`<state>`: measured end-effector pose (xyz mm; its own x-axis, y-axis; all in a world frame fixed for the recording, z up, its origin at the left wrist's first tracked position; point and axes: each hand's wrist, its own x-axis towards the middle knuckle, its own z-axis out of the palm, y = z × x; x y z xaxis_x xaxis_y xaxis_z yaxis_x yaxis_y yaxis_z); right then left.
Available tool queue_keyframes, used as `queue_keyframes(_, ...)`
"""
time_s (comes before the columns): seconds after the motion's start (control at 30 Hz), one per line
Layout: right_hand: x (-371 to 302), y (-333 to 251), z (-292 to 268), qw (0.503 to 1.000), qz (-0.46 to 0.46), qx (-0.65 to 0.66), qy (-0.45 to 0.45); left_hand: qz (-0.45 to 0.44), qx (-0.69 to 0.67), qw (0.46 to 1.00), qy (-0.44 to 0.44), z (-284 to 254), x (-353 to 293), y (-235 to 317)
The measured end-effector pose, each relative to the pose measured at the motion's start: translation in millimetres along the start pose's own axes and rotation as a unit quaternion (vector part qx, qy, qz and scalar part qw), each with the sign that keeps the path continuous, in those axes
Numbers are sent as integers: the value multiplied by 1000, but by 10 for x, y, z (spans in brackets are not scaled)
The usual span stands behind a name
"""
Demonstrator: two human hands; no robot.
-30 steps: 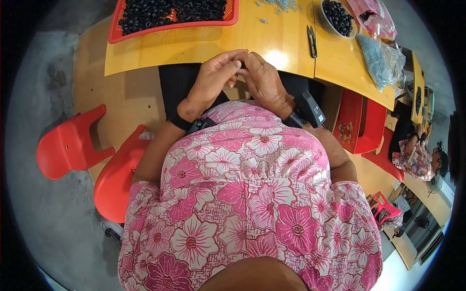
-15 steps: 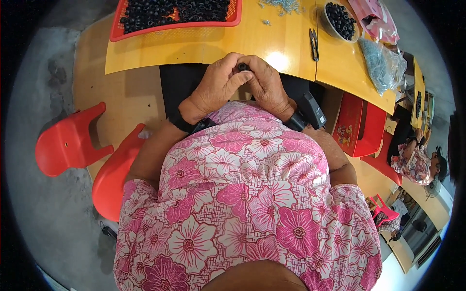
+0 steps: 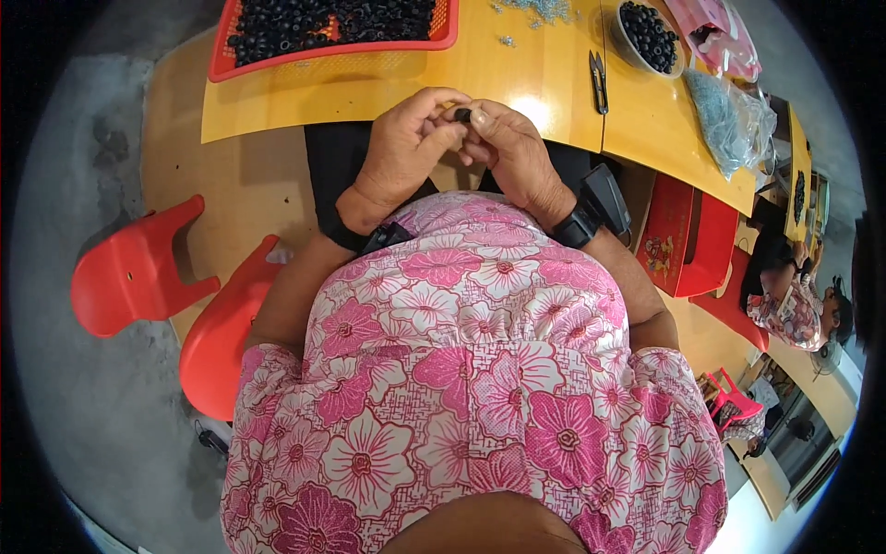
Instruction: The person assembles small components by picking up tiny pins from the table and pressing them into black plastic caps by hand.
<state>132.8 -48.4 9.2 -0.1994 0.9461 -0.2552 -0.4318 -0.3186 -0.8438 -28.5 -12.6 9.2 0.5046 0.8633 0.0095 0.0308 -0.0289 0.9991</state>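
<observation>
A small black cylindrical piece [image 3: 463,115] is held between my hands, just off the near edge of the yellow table. My right hand [image 3: 519,155] pinches it with thumb and fingers from the right. From the left, my left hand [image 3: 402,152] curls round it, its forefinger reaching over the top and its thumb below. The fingers partly cover the piece, so its full shape is hidden. Beyond my hands a red basket [image 3: 369,51] holds many small black parts. Black thread snips [image 3: 598,83] lie on the table to the right.
A clear tub [image 3: 620,46] of black pieces stands at the far right, beside a plastic bag [image 3: 724,125] of small parts and a pink bag [image 3: 711,32]. Small clear bits [image 3: 540,9] lie scattered. Red chairs [image 3: 129,277] stand left; another person [image 3: 789,305] sits far right.
My hands have moved slightly up and apart. The black piece has tipped from showing its round end to lying more sideways, and my right thumb now presses on it.
</observation>
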Motion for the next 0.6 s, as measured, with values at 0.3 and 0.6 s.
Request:
queue_keyframes(0.3,-10,5,-21,982,100,158,8,35,11,997,62,18,10,-110)
queue_keyframes(0.6,-8,5,-34,984,118,130,38,-9,-17,998,61,26,0,-129)
